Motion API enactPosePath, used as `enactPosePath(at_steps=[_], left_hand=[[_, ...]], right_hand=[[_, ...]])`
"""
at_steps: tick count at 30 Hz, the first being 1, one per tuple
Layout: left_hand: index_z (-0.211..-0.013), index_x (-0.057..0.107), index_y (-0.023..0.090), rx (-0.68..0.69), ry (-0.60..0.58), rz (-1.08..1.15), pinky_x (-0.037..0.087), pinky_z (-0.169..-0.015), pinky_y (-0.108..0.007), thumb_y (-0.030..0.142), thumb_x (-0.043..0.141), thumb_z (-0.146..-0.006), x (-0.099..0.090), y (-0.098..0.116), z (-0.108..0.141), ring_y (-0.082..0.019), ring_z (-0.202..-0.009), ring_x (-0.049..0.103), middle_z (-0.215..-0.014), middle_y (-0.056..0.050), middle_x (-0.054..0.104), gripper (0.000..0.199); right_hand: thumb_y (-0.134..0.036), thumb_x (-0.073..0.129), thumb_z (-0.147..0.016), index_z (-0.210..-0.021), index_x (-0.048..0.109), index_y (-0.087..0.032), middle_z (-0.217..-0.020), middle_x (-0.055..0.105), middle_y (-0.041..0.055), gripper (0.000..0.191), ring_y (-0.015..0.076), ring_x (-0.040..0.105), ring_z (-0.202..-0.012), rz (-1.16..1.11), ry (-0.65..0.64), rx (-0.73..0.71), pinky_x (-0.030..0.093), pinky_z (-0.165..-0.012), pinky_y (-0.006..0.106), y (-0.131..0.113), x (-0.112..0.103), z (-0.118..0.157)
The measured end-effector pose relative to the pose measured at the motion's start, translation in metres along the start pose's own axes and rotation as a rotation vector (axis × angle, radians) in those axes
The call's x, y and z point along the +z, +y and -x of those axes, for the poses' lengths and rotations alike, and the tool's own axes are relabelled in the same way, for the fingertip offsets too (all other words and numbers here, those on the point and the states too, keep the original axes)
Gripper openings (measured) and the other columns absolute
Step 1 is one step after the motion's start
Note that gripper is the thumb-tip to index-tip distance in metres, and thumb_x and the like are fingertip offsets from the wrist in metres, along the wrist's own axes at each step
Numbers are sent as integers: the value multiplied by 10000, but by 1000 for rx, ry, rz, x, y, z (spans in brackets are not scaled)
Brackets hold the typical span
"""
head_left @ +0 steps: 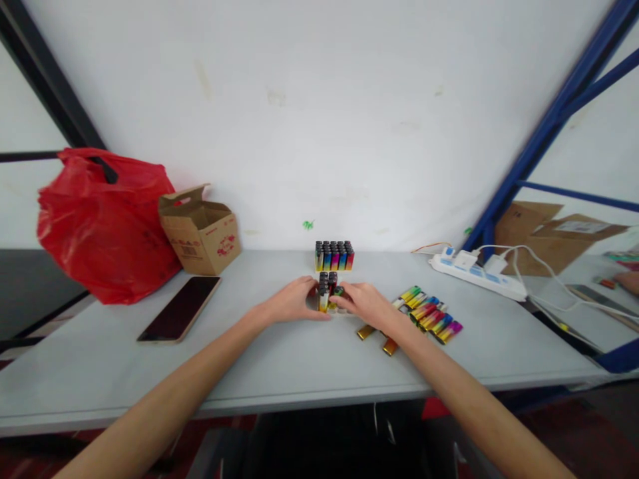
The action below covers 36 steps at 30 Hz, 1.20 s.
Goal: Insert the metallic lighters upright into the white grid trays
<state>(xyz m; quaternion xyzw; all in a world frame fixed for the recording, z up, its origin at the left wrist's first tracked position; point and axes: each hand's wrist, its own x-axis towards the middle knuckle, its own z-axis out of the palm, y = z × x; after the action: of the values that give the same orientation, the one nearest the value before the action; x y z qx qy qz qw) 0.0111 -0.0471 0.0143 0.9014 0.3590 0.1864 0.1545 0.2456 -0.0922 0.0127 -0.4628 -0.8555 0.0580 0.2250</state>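
Note:
Several black-topped lighters (324, 294) stand upright in a small pale tray (347, 314) at the middle of the table. My left hand (289, 301) curves round the tray's left side, thumb along the front and fingers behind. Between the fingers of my right hand (362, 301) is a green lighter (339, 291), beside the standing ones. Just behind, a filled block of lighters (334, 255) in bright colours stands in rows near the wall. To the right, several loose lighters (432, 316) lie on the table, partly hidden by my right forearm.
At the left are a red plastic bag (107, 223), an open cardboard box (202, 233) and a phone (180, 309). A white power strip (479, 276) with plugs and cables lies at the right, near a blue metal frame (544, 143). The table's front edge (319, 401) runs below my forearms.

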Motion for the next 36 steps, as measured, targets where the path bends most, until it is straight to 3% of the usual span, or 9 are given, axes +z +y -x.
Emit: enactPosePath(at_steps=[4,11,15,19,22,25,30,33,36], left_hand=[[-919,622,210,4,2,16,505,-748,-385,725,779,-660,0,0,0,-272,-852,629,-931,-64,674,597],[-955,623,200,-4,-14,5,503,-782,-389,734,771,-667,0,-2,0,-291,-883,644,-975,-84,683,624],[-944,623,192,-16,-25,0,502,-774,-382,751,763,-663,-1,0,0,-294,-872,651,-972,-86,686,642],[-945,620,196,-31,-29,6,506,-762,-377,759,762,-656,-2,1,0,-290,-867,650,-978,-83,682,648],[-947,612,198,-33,-37,-1,508,-764,-372,769,752,-664,-2,2,0,-284,-877,647,-985,-83,675,652],[-949,611,193,-31,-46,-12,508,-776,-374,771,747,-673,-2,1,0,-282,-885,644,-983,-84,670,655],[-935,622,195,-41,-18,1,503,-756,-371,764,767,-639,-2,1,1,-280,-864,645,-973,-77,680,657],[-937,634,191,-38,-18,20,502,-756,-369,754,772,-639,-2,2,1,-280,-857,650,-974,-77,685,652],[-932,633,193,-29,-13,17,503,-757,-365,749,777,-639,-2,1,1,-273,-853,644,-974,-75,684,644]], right_hand=[[-558,531,-1024,-850,653,-184,-806,709,76,430,191,612,-691,94,-11,20,399,-644,283,0,-1,0],[-473,493,-1056,-940,693,-186,-872,727,36,368,169,629,-771,-174,-5,-15,455,-728,274,18,-27,9],[-425,519,-1032,-1049,734,-199,-1048,755,77,313,221,680,-953,-121,-72,25,502,-917,343,44,-60,35],[-474,564,-984,-1196,738,-230,-1287,706,109,368,290,622,-1235,-76,-177,104,440,-1123,438,74,-84,66],[-545,587,-959,-1192,754,-224,-1330,683,131,430,316,611,-1260,-98,-260,84,432,-1140,475,88,-88,77],[-569,578,-962,-1094,776,-211,-1240,710,139,430,306,645,-1179,-119,-268,43,468,-1087,465,92,-83,74],[-590,651,-917,-1017,756,-201,-1078,748,99,415,289,685,-1015,-237,-71,131,525,-960,429,95,-77,64],[-582,747,-845,-1002,752,-200,-1064,750,90,413,280,689,-1010,-480,120,208,542,-942,426,94,-76,56],[-554,840,-763,-998,759,-227,-1176,742,91,410,282,673,-1104,-813,320,275,534,-991,452,86,-77,41]])
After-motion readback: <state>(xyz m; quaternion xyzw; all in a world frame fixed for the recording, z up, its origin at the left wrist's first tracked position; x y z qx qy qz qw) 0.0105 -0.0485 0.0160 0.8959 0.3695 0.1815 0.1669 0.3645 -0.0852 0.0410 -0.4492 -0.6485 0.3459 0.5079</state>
